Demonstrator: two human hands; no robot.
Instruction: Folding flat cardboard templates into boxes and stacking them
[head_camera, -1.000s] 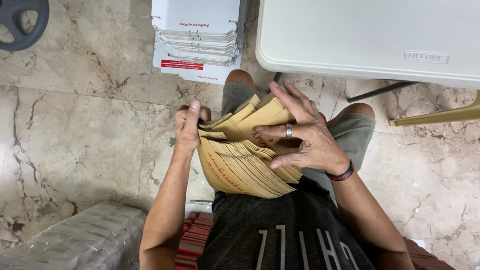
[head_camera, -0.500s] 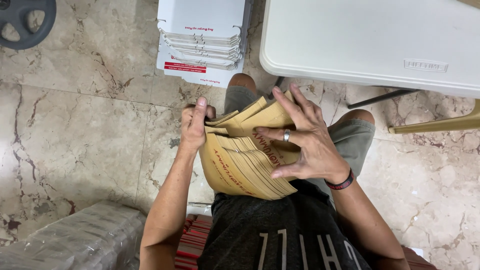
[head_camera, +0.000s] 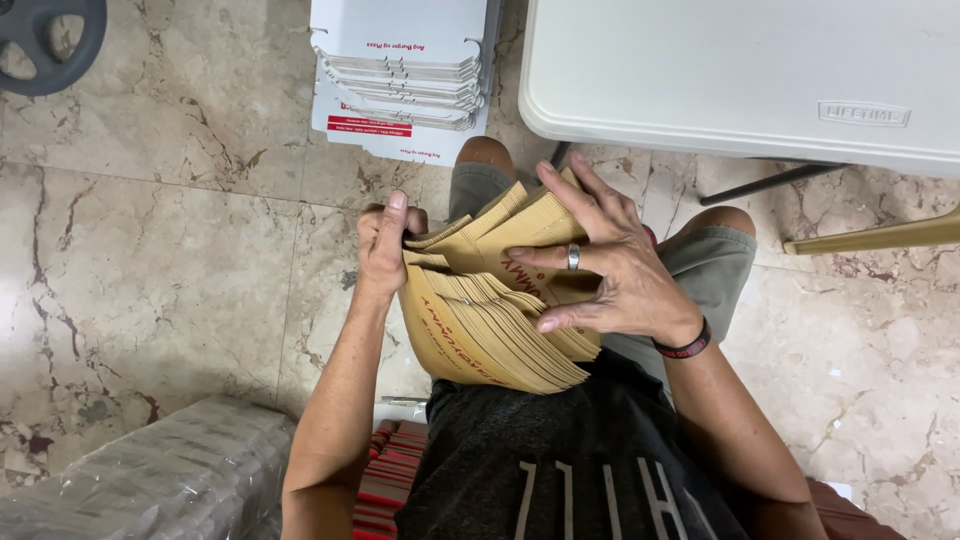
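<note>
A marble floor (head_camera: 150, 260) with brown veins fills most of the view, and a white folding table (head_camera: 740, 70) covers the upper right, cut off by the frame on top and at the right. Above the person's knees lies a pile of flat white cardboard boxes (head_camera: 405, 70) with red print, its top cut off too. At the lower left a plastic-wrapped bundle (head_camera: 140, 480) shows only in part, its contents hard to make out. On the person's lap rests a thick stack of brown paper bags (head_camera: 490, 320), tan kraft with red lettering, fanned so that many thin edges show along the lower right side. The left hand (head_camera: 383, 245) clasps the stack's left edge, thumb up on top and fingers curled behind, hidden. The right hand (head_camera: 610, 265), wearing a ring and a dark wristband, lies spread across the front bags, fingers pressing them apart; its palm hides part of the print. A dark wheel (head_camera: 45, 40) sits in the upper left corner, cropped
</note>
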